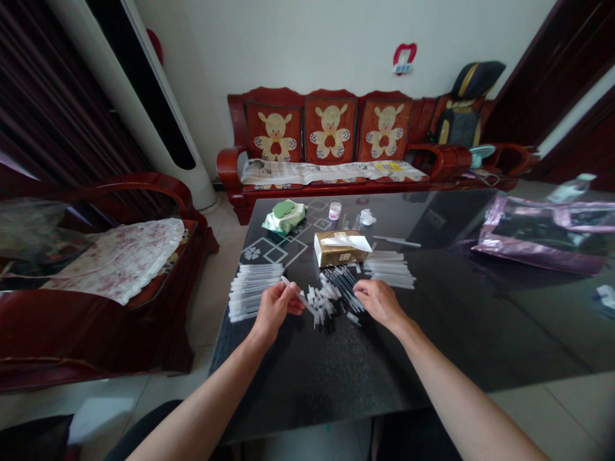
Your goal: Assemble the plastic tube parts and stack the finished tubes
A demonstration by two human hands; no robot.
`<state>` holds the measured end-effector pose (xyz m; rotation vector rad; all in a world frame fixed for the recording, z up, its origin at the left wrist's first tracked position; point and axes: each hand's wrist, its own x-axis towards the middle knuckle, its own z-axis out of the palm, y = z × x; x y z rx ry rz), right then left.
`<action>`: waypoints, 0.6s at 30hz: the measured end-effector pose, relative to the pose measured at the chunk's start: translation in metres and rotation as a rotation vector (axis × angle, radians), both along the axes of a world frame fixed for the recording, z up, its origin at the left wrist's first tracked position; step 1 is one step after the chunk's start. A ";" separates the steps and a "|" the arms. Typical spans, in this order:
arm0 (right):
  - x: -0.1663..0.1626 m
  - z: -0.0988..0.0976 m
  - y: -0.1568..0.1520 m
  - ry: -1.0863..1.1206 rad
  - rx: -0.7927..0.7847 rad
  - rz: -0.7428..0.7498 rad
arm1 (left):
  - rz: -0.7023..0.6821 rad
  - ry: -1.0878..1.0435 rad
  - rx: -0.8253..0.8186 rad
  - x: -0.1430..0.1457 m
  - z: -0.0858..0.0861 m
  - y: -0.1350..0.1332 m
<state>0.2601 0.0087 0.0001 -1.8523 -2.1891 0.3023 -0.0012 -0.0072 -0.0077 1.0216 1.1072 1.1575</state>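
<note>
My left hand is closed around a thin white pen barrel that points up and to the left. My right hand reaches with bent fingers into a loose heap of black and white pen parts in the middle of the dark glass table. Whether the right fingers grip a part I cannot make out. A neat row of white barrels lies left of my left hand. Another stack of white barrels lies just beyond my right hand.
A small brown cardboard box stands behind the heap. Farther back are a green wet-wipe pack and a small white cup. A shiny pink bag lies at the right. Red wooden sofas stand beyond and left.
</note>
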 end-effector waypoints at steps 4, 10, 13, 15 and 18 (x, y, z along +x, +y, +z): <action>-0.008 -0.004 -0.003 -0.100 -0.040 0.073 | 0.012 0.007 -0.008 -0.001 0.001 0.000; -0.014 -0.004 -0.006 -0.154 -0.102 0.189 | 0.033 -0.020 -0.046 -0.001 0.004 -0.001; -0.017 -0.005 -0.007 -0.167 -0.104 0.219 | 0.030 -0.038 -0.057 0.000 0.004 -0.001; -0.019 -0.006 -0.007 -0.181 -0.118 0.214 | 0.029 -0.044 -0.061 0.000 0.005 -0.001; -0.021 -0.006 -0.007 -0.185 -0.140 0.205 | 0.038 -0.041 -0.069 0.001 0.006 -0.001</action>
